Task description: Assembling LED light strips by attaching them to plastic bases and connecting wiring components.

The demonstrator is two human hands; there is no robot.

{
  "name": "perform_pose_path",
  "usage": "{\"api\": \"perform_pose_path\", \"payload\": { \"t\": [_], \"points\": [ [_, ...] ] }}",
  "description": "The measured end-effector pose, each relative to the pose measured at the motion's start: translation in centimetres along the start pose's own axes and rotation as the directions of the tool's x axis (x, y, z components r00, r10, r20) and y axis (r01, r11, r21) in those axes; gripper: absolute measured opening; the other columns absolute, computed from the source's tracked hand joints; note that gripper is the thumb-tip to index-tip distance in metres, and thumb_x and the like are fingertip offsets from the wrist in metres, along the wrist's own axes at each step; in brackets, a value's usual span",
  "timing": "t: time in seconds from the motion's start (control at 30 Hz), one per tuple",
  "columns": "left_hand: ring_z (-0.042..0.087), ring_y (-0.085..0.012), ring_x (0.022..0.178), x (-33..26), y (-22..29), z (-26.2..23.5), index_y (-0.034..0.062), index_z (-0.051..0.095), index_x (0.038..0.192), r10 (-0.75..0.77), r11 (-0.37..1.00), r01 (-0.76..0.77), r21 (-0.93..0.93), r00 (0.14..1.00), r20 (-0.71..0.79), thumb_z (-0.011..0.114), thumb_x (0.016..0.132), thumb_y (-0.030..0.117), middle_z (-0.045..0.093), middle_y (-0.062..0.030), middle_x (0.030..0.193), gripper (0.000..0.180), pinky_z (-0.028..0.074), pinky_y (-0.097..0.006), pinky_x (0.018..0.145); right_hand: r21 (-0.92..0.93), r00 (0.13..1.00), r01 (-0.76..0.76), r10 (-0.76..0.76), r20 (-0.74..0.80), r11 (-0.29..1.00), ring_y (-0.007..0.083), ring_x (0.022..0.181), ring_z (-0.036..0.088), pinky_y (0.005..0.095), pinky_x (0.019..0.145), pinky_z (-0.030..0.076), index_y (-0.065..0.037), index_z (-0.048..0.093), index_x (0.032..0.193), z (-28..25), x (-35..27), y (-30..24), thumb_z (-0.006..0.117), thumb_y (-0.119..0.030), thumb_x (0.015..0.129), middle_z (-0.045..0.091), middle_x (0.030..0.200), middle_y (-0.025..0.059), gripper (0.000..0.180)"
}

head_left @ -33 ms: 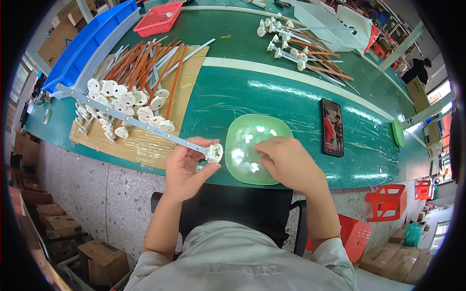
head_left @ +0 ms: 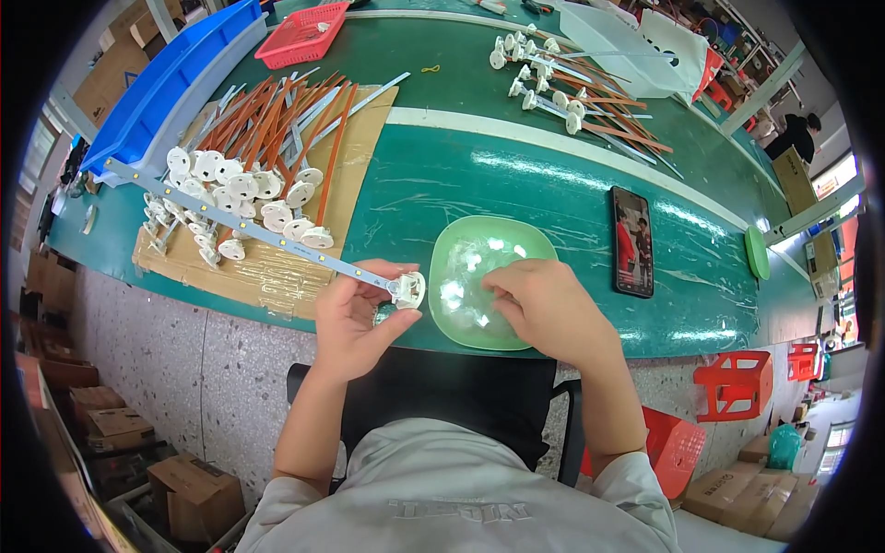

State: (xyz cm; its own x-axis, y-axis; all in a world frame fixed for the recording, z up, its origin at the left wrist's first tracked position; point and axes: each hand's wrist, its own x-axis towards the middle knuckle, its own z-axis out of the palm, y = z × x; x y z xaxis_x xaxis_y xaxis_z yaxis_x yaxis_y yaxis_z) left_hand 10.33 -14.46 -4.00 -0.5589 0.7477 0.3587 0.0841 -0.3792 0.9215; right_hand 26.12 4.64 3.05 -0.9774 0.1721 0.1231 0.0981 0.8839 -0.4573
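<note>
**Strip end held over the worktop edge**

I see my left hand (head_left: 355,318) gripping a white round cap (head_left: 408,289) on the end of a long grey strip (head_left: 249,230), just left of centre. My right hand (head_left: 544,300) reaches into the green bowl (head_left: 470,249) of small clear pieces; I cannot tell whether its fingers are closed. Nothing differs from the earlier frame. A blue bin (head_left: 175,83) sits upper left.

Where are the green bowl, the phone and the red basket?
green bowl (head_left: 516,241), head view, bare far rim.
phone (head_left: 631,241), head view, middle of the screen.
red basket (head_left: 302,35), head view, mesh floor.
</note>
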Motion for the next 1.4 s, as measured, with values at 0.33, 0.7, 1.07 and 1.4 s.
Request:
{"api": "perform_pose_path", "payload": {
  "t": [0.33, 0.7, 1.07, 1.4],
  "points": [
    [0.063, -0.0222, 0.109, -0.1, 0.0, 0.2, -0.0052, 0.055, 0.115, 0.030, 0.999, -0.031, -0.035, 0.999, -0.027, 0.076, 0.075, -0.010, 0.063, -0.0191, 0.116, 0.045, 0.053, -0.032, 0.089, 0.041, 0.978, 0.065, -0.055, -0.199, 0.997, 0.0316, 0.073, 0.065, 0.0373, 0.068, 0.053, -0.003, 0.067, 0.091, 0.0, 0.1, -0.1, 0.066, -0.002, 0.078, 0.067, 0.080, 0.0129, 0.013],
    [0.062, -0.0246, 0.111, 0.0, 0.2, 0.4, -0.0046, 0.058, 0.110, 0.041, 0.999, -0.041, -0.023, 0.999, -0.011, 0.076, 0.074, -0.010, 0.064, -0.0195, 0.115, 0.041, 0.053, -0.034, 0.089, 0.132, 0.971, -0.063, 0.092, -0.222, 0.989, 0.0298, 0.070, 0.066, 0.0329, 0.067, 0.053, -0.007, 0.069, 0.092, 0.5, -0.8, -0.3, 0.068, -0.004, 0.079, 0.068, 0.078, 0.0107, 0.013],
    [0.062, -0.0246, 0.111, -0.2, 0.0, 0.4, -0.0049, 0.058, 0.112, 0.049, 0.999, -0.049, -0.002, 0.999, -0.018, 0.076, 0.073, -0.011, 0.063, -0.0195, 0.115, 0.043, 0.053, -0.034, 0.090, 0.204, 0.972, 0.005, 0.043, -0.232, 0.979, 0.0194, 0.063, 0.059, 0.0295, 0.054, 0.046, -0.009, 0.074, 0.078, 0.4, -1.9, -0.5, 0.078, -0.002, 0.067, 0.061, 0.071, 0.0041, 0.014],
    [0.062, -0.0221, 0.107, -0.6, -0.1, 0.1, -0.0044, 0.057, 0.115, 0.071, 0.998, -0.071, 0.003, 0.997, -0.011, 0.075, 0.073, -0.012, 0.061, -0.0209, 0.120, 0.046, 0.050, -0.032, 0.091, 0.255, 0.940, -0.096, 0.172, -0.296, 0.962, 0.0186, 0.059, 0.066, 0.0260, 0.055, 0.049, -0.001, 0.070, 0.083, 1.0, -3.3, -1.9, 0.072, 0.000, 0.076, 0.069, 0.073, 0.0105, 0.008]
  ]
}}
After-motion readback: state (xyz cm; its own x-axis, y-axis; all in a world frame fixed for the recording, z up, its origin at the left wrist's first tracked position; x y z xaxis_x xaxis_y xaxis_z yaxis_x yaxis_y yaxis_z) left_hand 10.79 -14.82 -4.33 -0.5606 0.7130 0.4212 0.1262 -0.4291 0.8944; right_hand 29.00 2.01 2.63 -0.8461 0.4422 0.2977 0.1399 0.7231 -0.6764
